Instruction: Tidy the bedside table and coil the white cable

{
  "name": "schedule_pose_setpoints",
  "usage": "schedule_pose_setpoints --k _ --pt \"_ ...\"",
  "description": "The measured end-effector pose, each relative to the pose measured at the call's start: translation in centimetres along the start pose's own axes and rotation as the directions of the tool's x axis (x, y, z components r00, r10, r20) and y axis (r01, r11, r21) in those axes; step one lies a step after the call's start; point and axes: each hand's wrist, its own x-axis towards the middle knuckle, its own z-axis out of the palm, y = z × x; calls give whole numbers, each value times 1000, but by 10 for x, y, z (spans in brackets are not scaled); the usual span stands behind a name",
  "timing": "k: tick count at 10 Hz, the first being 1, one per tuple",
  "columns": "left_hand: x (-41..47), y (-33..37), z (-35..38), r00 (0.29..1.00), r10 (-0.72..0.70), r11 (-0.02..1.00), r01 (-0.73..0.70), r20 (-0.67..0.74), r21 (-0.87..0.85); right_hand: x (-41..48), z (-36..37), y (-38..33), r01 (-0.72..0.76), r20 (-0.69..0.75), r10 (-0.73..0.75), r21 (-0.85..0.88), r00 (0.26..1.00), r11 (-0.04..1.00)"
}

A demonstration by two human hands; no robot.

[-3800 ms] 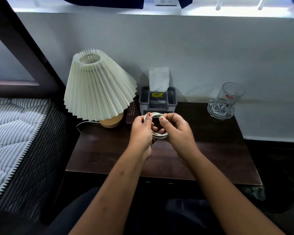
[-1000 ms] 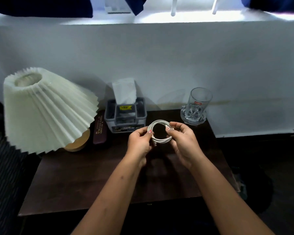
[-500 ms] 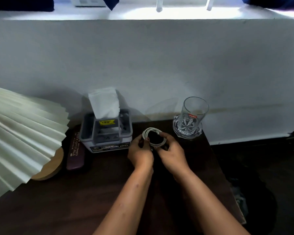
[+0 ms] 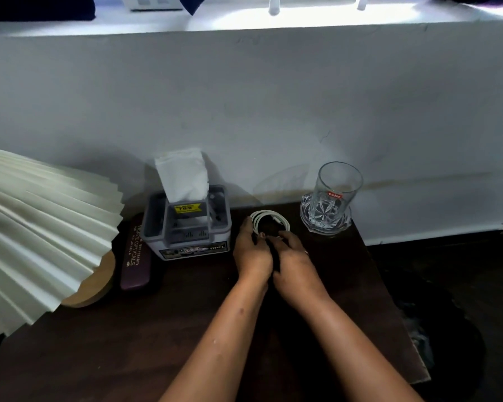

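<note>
The white cable [image 4: 269, 220], wound into a small ring, lies flat on the dark wooden bedside table [image 4: 163, 329] near its back edge, between the tissue box and the glass. My left hand [image 4: 251, 250] rests against the ring's left and near side, fingers touching it. The fingers of my right hand [image 4: 295, 258] reach the ring's near right side. Both hands lie low on the table top, and their fingertips hide the coil's near edge.
A grey tissue box [image 4: 188, 224] with a tissue sticking up stands left of the coil. A maroon spectacle case [image 4: 135, 256] lies beside it, then a pleated cream lamp [image 4: 41, 227] on a wooden base. A clear glass [image 4: 333, 195] on a glass coaster stands at the back right.
The hands carried the coiled cable from mid-air down and back onto the table between the tissue box and the glass. The camera moved closer and to the right.
</note>
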Motion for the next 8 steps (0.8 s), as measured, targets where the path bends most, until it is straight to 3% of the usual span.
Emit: schedule_pose_setpoints --k 3,5,8 --pt "-2 -6 -9 988 60 982 -85 146 171 5 0 7 46 55 -41 -95 998 994" --pt "-23 -2 -17 978 58 960 -110 202 259 0 -2 2 60 12 -59 -142 998 988" --pt "-80 32 -66 970 125 903 -198 209 381 -46 -6 -37 48 -38 -50 -62 998 997"
